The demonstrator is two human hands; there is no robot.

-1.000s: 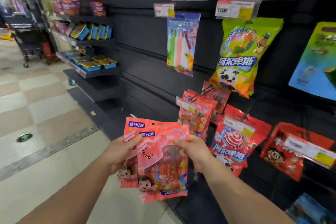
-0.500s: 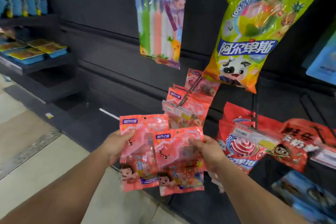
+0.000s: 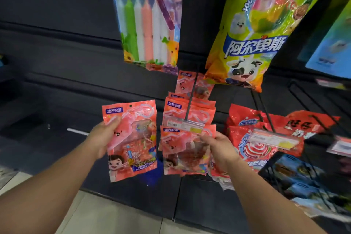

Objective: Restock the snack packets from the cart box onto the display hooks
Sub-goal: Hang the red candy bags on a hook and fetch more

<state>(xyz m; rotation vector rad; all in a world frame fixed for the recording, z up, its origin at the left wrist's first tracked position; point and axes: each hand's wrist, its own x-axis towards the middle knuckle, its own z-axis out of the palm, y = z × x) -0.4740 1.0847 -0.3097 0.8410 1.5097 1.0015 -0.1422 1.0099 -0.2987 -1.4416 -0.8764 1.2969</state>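
My left hand (image 3: 103, 138) grips a pink snack packet (image 3: 133, 138) by its left edge, thumb on the front, held upright left of the hook. My right hand (image 3: 218, 150) holds a second pink packet (image 3: 184, 150) by its right edge, just below the price tag (image 3: 185, 125) at the tip of a display hook (image 3: 190, 100). Several matching pink packets (image 3: 190, 108) hang on that hook behind it. The cart box is out of view.
A jelly-stick bag (image 3: 148, 23) and a yellow-green lollipop bag (image 3: 254, 30) hang above. Red lollipop bags (image 3: 252, 146) and red packets (image 3: 303, 123) on wire hooks crowd the right. The dark slat wall (image 3: 57, 53) spreads left; pale floor tiles (image 3: 106, 214) lie below.
I have come closer to the wall. The two packets have separated: the right hand carried its packet up and right to the hook's tip, while the left packet stayed at the left.
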